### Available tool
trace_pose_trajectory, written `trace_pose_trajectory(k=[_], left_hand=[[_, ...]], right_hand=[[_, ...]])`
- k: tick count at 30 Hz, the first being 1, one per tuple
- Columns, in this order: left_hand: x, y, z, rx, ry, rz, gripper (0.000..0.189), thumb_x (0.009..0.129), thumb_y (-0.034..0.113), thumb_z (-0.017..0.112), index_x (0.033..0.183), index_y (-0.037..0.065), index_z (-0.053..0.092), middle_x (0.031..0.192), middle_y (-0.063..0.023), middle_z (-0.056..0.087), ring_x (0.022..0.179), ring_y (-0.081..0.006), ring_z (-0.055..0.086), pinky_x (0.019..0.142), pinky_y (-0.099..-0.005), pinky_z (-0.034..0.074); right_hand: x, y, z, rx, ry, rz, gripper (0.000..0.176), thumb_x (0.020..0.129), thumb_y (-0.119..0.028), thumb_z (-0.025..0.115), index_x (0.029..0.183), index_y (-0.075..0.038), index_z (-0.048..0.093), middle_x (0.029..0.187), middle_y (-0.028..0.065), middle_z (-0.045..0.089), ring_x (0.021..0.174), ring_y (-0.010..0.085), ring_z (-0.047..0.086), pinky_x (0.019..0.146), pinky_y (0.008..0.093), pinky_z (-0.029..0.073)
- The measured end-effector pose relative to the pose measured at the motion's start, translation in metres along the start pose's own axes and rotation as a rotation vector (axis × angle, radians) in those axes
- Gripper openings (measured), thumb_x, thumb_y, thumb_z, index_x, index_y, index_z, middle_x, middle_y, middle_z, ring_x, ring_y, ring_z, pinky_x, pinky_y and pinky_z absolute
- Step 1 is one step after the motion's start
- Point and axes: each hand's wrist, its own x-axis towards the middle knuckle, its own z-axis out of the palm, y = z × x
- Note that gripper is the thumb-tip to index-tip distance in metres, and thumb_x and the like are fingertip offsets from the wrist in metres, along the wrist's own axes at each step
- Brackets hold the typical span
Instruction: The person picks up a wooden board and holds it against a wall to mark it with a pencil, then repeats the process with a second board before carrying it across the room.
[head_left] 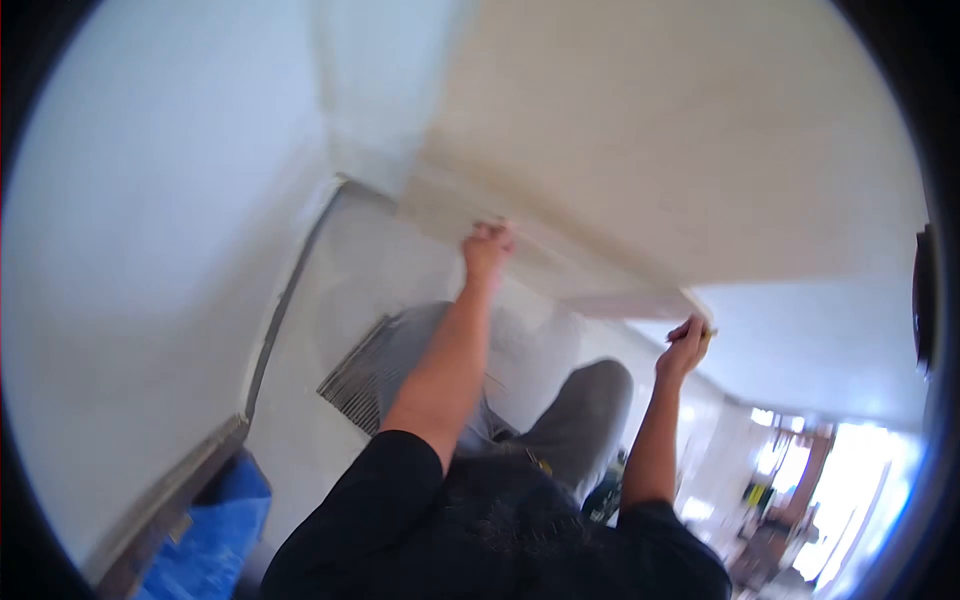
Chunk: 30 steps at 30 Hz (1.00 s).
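Note:
A large beige sheet, wallpaper-like, covers part of the wall in front of me; its lower edge looks folded or curled out. My left hand is closed at this lower edge, with the arm stretched forward. Further right, by the sheet's lower corner, my right hand is closed too, fingertips pinched together. A small brownish bit shows at its fingers, too blurred to name. Motion blur hides exactly how each hand grips the edge.
A white wall rises on the left, with a dark gap along its foot. A floor grate lies near my knees. Blue plastic sits at lower left. Cluttered items and a bright window are at lower right.

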Motion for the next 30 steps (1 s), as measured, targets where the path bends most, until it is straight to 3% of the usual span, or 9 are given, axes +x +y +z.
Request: trace_pose_trajectory(k=[1, 3, 6, 11, 14, 18, 21, 24, 30], left_hand=[[-0.002, -0.002, 0.001, -0.095, -0.025, 0.021, 0.016, 0.089, 0.018, 0.062, 0.089, 0.003, 0.056, 0.085, -0.0069, 0.059, 0.076, -0.0156, 0.059, 0.068, -0.0312, 0.054], [-0.001, -0.007, -0.003, -0.077, -0.058, -0.012, 0.014, 0.090, 0.016, 0.061, 0.094, 0.004, 0.057, 0.088, -0.0054, 0.059, 0.075, -0.0166, 0.059, 0.074, -0.0336, 0.054], [0.004, -0.008, -0.004, -0.143, -0.062, -0.054, 0.012, 0.091, 0.013, 0.059, 0.100, 0.005, 0.057, 0.089, -0.0044, 0.058, 0.075, -0.0185, 0.059, 0.080, -0.0364, 0.054], [0.003, -0.004, -0.005, -0.120, -0.084, -0.082, 0.022, 0.092, 0.016, 0.059, 0.109, 0.003, 0.053, 0.096, -0.0065, 0.058, 0.083, -0.0217, 0.059, 0.084, -0.0391, 0.052], [0.007, -0.003, -0.004, -0.109, -0.109, -0.062, 0.025, 0.094, 0.018, 0.055, 0.112, 0.002, 0.051, 0.100, -0.0083, 0.058, 0.094, -0.0250, 0.057, 0.093, -0.0433, 0.047], [0.005, 0.005, 0.005, -0.186, -0.073, -0.112, 0.024, 0.093, 0.017, 0.052, 0.111, 0.002, 0.049, 0.105, -0.0114, 0.056, 0.103, -0.0288, 0.054, 0.100, -0.0480, 0.041], [-0.002, 0.008, 0.012, -0.238, -0.042, -0.123, 0.023, 0.089, 0.016, 0.052, 0.106, 0.002, 0.048, 0.107, -0.0129, 0.054, 0.103, -0.0309, 0.053, 0.099, -0.0501, 0.041], [-0.010, 0.007, 0.021, -0.226, -0.011, -0.081, 0.017, 0.084, 0.012, 0.054, 0.096, 0.003, 0.047, 0.092, -0.0118, 0.054, 0.091, -0.0300, 0.054, 0.100, -0.0545, 0.040], [-0.009, 0.005, 0.025, -0.212, -0.016, -0.077, 0.018, 0.081, 0.012, 0.055, 0.094, 0.002, 0.047, 0.100, -0.0140, 0.053, 0.101, -0.0327, 0.052, 0.100, -0.0547, 0.039]], right_hand=[[0.020, 0.013, -0.032, 0.004, 0.175, 0.064, 0.012, 0.091, -0.014, 0.055, 0.092, -0.002, 0.055, 0.075, 0.0049, 0.055, 0.066, 0.0154, 0.050, 0.062, 0.0276, 0.043], [0.041, 0.027, -0.072, -0.548, 0.233, -0.407, 0.034, 0.084, -0.012, 0.063, 0.114, 0.003, 0.054, 0.115, 0.0144, 0.052, 0.106, 0.0254, 0.050, 0.092, 0.0357, 0.041], [0.049, -0.003, -0.075, -0.791, 0.114, -0.560, 0.043, 0.078, -0.010, 0.068, 0.118, -0.004, 0.054, 0.119, 0.0173, 0.049, 0.114, 0.0330, 0.047, 0.095, 0.0395, 0.041], [0.050, 0.001, -0.082, -0.669, 0.028, -0.468, 0.032, 0.079, -0.011, 0.069, 0.109, -0.007, 0.059, 0.113, 0.0103, 0.054, 0.088, 0.0256, 0.060, 0.061, 0.0305, 0.051], [0.048, 0.014, -0.083, -0.580, -0.022, -0.495, 0.035, 0.079, -0.013, 0.068, 0.113, -0.007, 0.058, 0.113, 0.0108, 0.054, 0.085, 0.0243, 0.060, 0.060, 0.0307, 0.051], [0.048, 0.014, -0.081, -0.479, -0.116, -0.309, 0.043, 0.080, -0.016, 0.069, 0.120, -0.008, 0.053, 0.112, 0.0118, 0.055, 0.077, 0.0216, 0.061, 0.060, 0.0308, 0.051], [0.048, 0.017, -0.078, -0.409, -0.112, -0.321, 0.044, 0.081, -0.017, 0.069, 0.121, -0.008, 0.052, 0.112, 0.0112, 0.055, 0.073, 0.0206, 0.061, 0.059, 0.0301, 0.052], [0.050, 0.023, -0.076, -0.388, -0.122, -0.364, 0.041, 0.081, -0.015, 0.069, 0.119, -0.010, 0.054, 0.112, 0.0105, 0.055, 0.075, 0.0218, 0.062, 0.058, 0.0307, 0.053], [0.048, 0.033, -0.089, -0.369, -0.175, -0.436, 0.036, 0.081, -0.012, 0.068, 0.115, -0.012, 0.056, 0.109, 0.0092, 0.055, 0.075, 0.0237, 0.062, 0.058, 0.0319, 0.053]])
